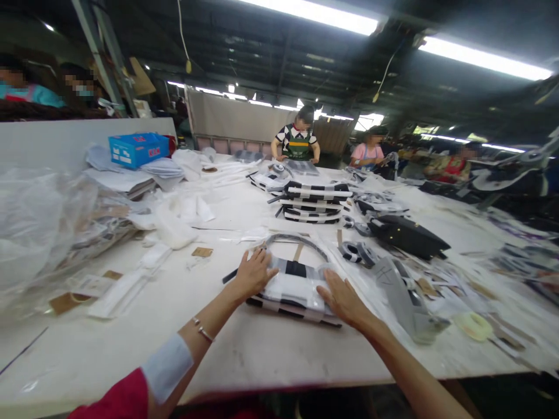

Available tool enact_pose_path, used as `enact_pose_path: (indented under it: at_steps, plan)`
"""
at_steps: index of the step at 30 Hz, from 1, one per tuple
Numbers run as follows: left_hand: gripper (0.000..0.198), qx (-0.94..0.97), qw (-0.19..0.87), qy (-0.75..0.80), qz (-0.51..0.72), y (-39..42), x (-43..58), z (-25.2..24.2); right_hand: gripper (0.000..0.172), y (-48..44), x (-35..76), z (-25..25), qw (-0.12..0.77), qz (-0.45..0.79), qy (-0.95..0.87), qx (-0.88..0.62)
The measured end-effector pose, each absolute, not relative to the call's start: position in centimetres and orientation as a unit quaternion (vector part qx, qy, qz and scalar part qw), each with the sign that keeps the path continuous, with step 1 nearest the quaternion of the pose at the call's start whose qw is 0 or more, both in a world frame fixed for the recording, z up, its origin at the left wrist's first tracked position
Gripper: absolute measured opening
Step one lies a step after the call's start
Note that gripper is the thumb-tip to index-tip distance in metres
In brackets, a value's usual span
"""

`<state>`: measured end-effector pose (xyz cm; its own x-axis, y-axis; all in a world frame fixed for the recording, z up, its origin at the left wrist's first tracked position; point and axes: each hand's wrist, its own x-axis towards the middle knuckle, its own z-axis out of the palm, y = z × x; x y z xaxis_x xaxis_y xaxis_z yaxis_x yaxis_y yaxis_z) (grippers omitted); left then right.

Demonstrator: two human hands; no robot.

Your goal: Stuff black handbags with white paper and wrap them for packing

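A black-and-white checked handbag (pixel 294 291) lies on the white table in front of me, its curved handle (pixel 301 238) pointing away. Clear plastic wrap seems to cover part of its top. My left hand (pixel 255 272) rests on the bag's left side with the fingers stretched out. On the right side, my right hand (pixel 343 295) lies on the bag, its fingers also extended. Neither hand is closed round anything. A dark strap end (pixel 229 276) sticks out beside my left wrist.
Stacked checked bags (pixel 317 203) stand farther back. To the right are a black bag (pixel 408 235), a grey panel (pixel 402 297) and a yellowish tape roll (pixel 474 326). Plastic sheeting (pixel 39 227) and a blue box (pixel 137 149) are at left. A co-worker (pixel 297 139) stands across the table.
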<state>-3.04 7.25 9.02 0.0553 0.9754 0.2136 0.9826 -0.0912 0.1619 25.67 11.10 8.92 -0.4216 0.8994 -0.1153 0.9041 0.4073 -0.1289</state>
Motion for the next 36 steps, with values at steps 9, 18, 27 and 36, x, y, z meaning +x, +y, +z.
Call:
enact_pose_path:
  at_steps: [9,18,27,36]
  plan:
    - [0.048,-0.683,-0.06,-0.71,-0.162,5.8,-3.6,5.7,0.061,10.1,27.5,1.1,-0.211,-0.024,0.846,0.489]
    - [0.045,-0.683,-0.056,-0.713,-0.151,6.1,-3.8,7.4,0.065,11.2,27.2,4.0,-0.221,-0.139,0.823,0.504]
    - [0.046,-0.716,-0.072,-0.688,-0.09,6.8,-3.9,8.5,0.06,10.6,26.6,8.8,-0.209,-0.274,0.668,0.659]
    - [0.046,-0.73,-0.102,-0.675,-0.004,-0.8,-4.5,11.6,0.066,5.2,29.4,7.4,-0.243,-0.355,0.688,0.584]
